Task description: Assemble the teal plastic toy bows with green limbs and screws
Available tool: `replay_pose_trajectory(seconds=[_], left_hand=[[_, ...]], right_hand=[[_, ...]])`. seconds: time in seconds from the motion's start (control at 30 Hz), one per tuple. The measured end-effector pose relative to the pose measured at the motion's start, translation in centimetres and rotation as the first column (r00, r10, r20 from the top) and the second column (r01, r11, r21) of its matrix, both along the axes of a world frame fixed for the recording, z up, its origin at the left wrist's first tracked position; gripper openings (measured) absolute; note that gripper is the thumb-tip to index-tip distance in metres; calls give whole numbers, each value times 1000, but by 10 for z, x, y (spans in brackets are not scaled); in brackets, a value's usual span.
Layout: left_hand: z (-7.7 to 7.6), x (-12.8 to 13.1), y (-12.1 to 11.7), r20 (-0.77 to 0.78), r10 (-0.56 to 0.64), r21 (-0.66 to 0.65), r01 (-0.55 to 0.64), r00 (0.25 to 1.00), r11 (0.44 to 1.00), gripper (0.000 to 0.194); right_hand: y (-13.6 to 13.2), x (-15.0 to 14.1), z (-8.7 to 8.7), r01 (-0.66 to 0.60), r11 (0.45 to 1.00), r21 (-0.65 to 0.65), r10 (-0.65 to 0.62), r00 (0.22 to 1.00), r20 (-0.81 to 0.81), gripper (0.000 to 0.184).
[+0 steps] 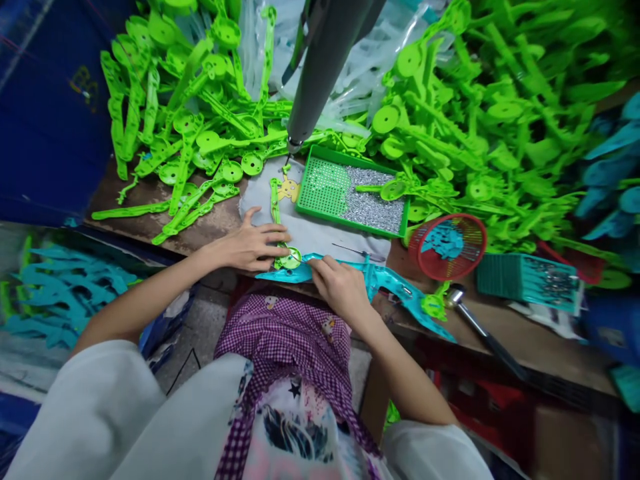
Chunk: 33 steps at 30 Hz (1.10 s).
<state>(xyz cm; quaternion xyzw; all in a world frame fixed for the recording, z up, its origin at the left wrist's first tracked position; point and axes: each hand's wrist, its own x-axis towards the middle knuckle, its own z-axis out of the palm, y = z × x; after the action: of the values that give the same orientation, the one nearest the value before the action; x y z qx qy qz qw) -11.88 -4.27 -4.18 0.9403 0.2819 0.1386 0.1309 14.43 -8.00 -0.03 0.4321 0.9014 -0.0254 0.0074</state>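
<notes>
My left hand [255, 243] rests with its fingers stretched and thumb apart, fingertips touching a lime-green plastic piece [290, 259] with a round cup-like end. That piece's narrow arm points away from me, and its round end lies over a long blue plastic part [395, 283] along the bench's front edge. My right hand [343, 287] is closed above the blue part, thumb and fingers pinched just right of the round end. What sits in the pinch is hidden. Right of this hand, a small green piece [435, 303] is on the blue part's far end.
An electric screwdriver [320, 73] hangs over a grey cloth [320, 240]. Behind the cloth, a green tray [353, 230] holds small metal pieces. Green parts [480, 133] pile up behind. To the right are a red basket [447, 273], a teal tray [493, 280] and a hammer [480, 327].
</notes>
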Motion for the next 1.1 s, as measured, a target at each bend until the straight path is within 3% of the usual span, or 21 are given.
replay_pose_trajectory(seconds=[0.13, 0.3, 0.6, 0.83, 1.1], left_hand=[[-1, 0, 0, 33, 8, 2, -8, 999, 1000, 33], [-3, 0, 1, 30, -4, 5, 4, 1000, 1000, 33], [0, 1, 2, 8, 7, 1, -7, 1000, 1000, 34], [2, 2, 1, -30, 12, -26, -13, 999, 1000, 33], [1, 1, 2, -30, 9, -17, -10, 1000, 1000, 33]], right_hand=[[1, 7, 6, -79, 996, -42, 80, 996, 36, 29], [-6, 26, 5, 14, 997, -78, -16, 999, -30, 32], [6, 26, 8, 75, 986, -148, -59, 992, 112, 38], [23, 24, 0, -14, 984, -177, 47, 982, 185, 38], [25, 37, -9, -62, 977, -205, 79, 994, 78, 41]])
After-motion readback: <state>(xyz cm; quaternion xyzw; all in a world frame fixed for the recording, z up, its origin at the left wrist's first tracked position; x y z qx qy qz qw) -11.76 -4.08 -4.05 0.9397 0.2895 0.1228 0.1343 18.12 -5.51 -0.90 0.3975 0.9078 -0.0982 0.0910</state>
